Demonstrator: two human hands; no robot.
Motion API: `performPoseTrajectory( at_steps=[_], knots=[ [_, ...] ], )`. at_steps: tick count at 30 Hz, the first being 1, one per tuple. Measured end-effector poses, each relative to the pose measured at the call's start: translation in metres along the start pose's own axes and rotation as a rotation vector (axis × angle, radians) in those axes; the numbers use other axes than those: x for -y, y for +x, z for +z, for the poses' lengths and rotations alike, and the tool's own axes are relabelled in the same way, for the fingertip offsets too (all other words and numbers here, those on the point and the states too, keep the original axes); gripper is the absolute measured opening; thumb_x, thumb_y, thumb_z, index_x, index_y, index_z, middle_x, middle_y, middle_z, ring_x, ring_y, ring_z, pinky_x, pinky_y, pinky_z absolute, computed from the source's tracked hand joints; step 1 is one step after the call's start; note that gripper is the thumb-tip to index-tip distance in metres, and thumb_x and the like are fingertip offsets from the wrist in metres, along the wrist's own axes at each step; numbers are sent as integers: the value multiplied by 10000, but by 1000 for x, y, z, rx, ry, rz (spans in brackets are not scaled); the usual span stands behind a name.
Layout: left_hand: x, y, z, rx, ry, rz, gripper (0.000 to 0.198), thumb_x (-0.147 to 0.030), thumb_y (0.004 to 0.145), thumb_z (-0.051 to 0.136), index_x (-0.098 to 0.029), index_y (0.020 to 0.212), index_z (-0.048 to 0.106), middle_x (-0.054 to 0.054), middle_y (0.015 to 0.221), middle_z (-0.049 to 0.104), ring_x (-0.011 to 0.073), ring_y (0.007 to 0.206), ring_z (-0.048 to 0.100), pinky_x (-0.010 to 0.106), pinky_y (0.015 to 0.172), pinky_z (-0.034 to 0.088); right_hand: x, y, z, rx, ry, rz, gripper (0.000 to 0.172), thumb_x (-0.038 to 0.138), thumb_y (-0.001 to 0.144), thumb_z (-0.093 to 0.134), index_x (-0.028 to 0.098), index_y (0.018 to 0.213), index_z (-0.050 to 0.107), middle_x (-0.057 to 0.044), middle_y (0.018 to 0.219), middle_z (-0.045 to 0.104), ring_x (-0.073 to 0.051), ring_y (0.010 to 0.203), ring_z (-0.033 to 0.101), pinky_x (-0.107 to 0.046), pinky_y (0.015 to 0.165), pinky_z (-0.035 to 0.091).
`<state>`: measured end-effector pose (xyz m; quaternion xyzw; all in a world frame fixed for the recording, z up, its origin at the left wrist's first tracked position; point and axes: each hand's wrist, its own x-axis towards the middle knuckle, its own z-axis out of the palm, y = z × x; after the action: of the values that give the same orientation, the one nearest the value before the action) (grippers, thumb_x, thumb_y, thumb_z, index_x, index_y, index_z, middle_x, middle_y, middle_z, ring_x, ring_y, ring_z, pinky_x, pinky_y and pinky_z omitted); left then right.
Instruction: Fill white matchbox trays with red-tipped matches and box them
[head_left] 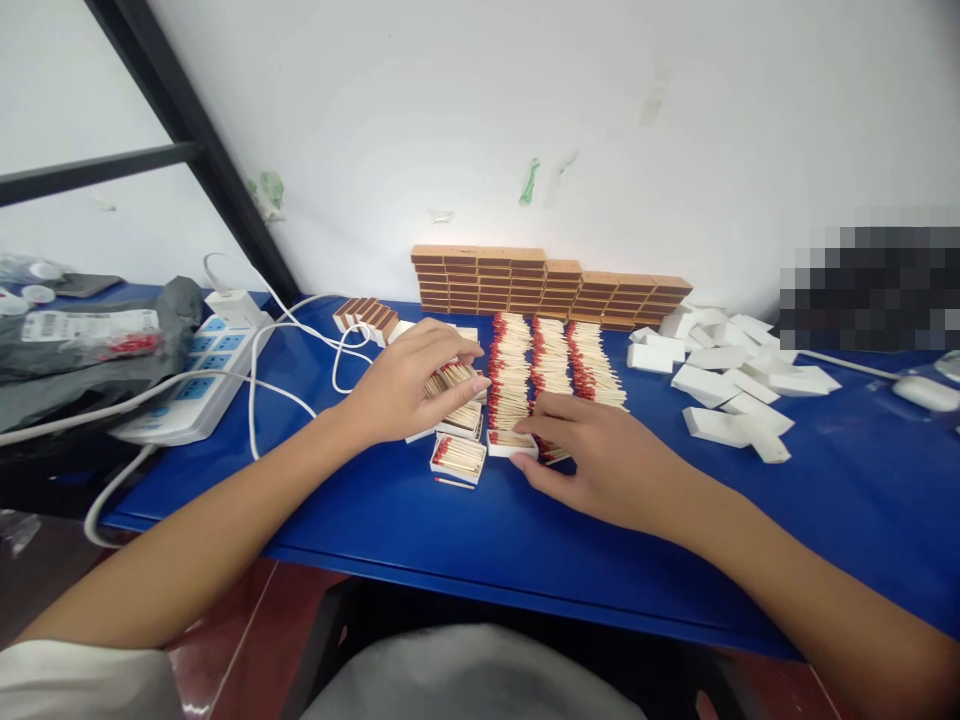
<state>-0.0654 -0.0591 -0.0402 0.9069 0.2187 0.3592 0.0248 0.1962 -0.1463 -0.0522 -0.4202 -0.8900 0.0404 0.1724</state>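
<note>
My right hand (600,455) grips the right end of a white matchbox tray (504,451), thumb at the near side and fingers at the far side. Some red-tipped matches lie in that tray. My left hand (409,385) hovers over several trays filled with matches (455,378), its thumb and fingers apart and nothing visible between them. Its palm hides part of those trays. Just left of the gripped tray sits another filled tray (459,456), and a single loose match (454,483) lies in front of it. Three rows of loose matches (510,370) run back behind the gripped tray.
Brown-sided matchboxes (480,280) are stacked along the wall. A short row of boxes (366,318) stands at the left. White empty trays (739,375) are heaped at the right. A power strip (217,365) with white cables lies left on the blue table (480,560).
</note>
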Motion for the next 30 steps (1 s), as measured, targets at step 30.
performPoseTrajectory(
  at_steps=[30],
  knots=[
    [-4,1,-1,3,-17,36,360,-482,944,739,-205,1172,711,97,1102,783,277,1064,687,449,950,543,-10,8,10,-87,-100,53,296,413,972,697,177,1150,697,-90,1087,641,-200,825,630,-318,647,463]
  ],
)
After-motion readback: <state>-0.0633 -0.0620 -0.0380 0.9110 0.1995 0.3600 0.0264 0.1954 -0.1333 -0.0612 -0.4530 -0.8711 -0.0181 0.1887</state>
